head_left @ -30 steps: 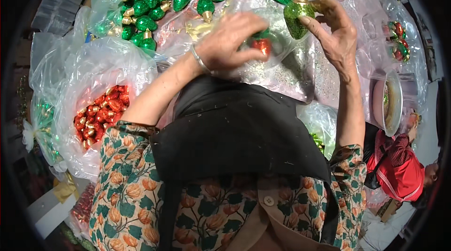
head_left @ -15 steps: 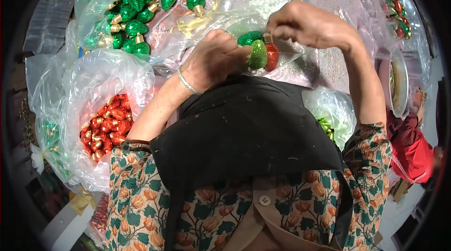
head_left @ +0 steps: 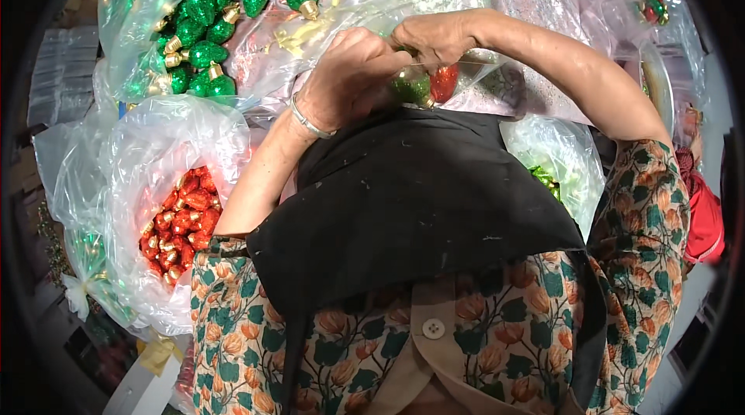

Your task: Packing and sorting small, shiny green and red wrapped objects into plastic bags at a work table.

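From where I stand: both hands are meeting over the work, right at the edge of the black apron (head_left: pixel 419 190). The left hand (head_left: pixel 349 77) has its fingers bunched; the right hand (head_left: pixel 434 36) has its fingers curled down against them. Looks like a fine pinch, but the fingertips are hidden, so can't tell what either one is gripping.

Under them: a glittery light green bulb (head_left: pixel 413 89) and, just beside it, a red bulb (head_left: pixel 445 83). Both sit partly covered by the hands. A thin pale line (head_left: pixel 469 65) runs out to the right of the fingers; thread or film edge, can't tell which.

Risks, my read:
- Bulbs sit close together. Squeeze one and the neighbour probably gets shoved out of line. Cause: crowded fingers.
- Glitter looks slick. A loose pinch could let a bulb roll toward the apron.
- If the pale line is thread, a hard tug could snap it or drag the bulbs; if film, it could tear.
- The bracelet (head_left: pixel 310 121) on the left wrist could snag the loose clear plastic nearby.
- Further left, the dark green bulbs (head_left: pixel 206 19) lie loose in a heap; a stray left elbow or a pulled sheet might scatter them.
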